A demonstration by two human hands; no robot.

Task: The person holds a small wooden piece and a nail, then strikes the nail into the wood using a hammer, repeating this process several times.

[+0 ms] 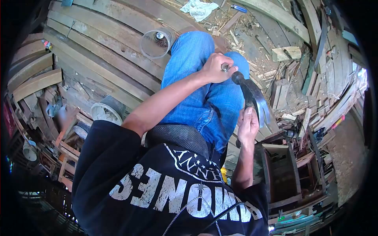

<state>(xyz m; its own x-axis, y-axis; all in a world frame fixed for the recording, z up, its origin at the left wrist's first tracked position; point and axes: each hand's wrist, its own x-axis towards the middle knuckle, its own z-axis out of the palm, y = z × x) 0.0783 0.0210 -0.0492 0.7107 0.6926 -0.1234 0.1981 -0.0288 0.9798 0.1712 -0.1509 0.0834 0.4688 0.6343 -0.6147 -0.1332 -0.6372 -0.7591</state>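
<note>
My right hand (249, 125) is closed around a claw hammer (252, 94) just below its head, beside my right knee. The hammer's round striking face points towards my left hand (217, 67), and its claw points down and to the right. My left hand is closed over my knees, gripping a short metal rod (225, 67) whose round end faces up. The rest of that rod is hidden by the fingers. Hammer face and rod are close together but apart. Blue jeans (193, 70) lie under both hands.
A clear plastic tub (154, 44) with small dark pieces, perhaps nails, stands left of my knees on wooden planks (106, 47). A white bucket (105, 112) is further back. Wood scraps (281, 92), a white cloth (199, 10) and a blue lighter-like object (239, 8) lie around.
</note>
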